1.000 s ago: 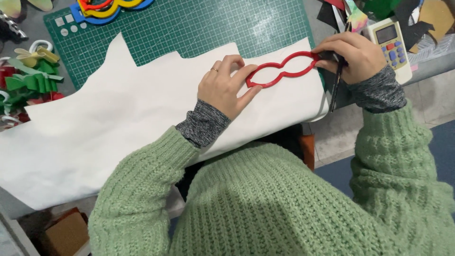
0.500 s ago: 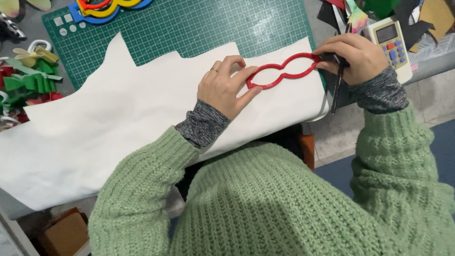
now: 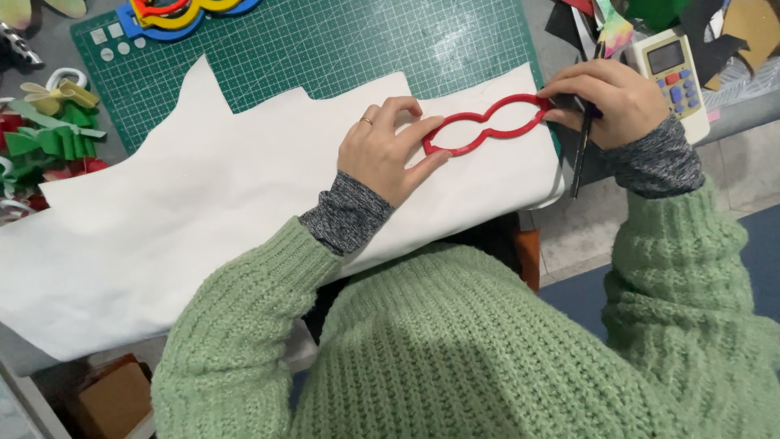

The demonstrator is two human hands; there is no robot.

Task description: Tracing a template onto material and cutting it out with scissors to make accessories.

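Both hands work on a red wavy plastic stencil frame [image 3: 487, 123] lying on a large white sheet [image 3: 203, 211]. Her left hand [image 3: 383, 154] pinches its left end, fingers spread; her right hand [image 3: 611, 97] grips a dark pen [image 3: 578, 154] at its right end. Behind lies a green gridded cutting mat [image 3: 325, 45].

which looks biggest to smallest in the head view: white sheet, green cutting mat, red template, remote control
1. white sheet
2. green cutting mat, partly covered
3. red template
4. remote control, partly hidden by the right hand
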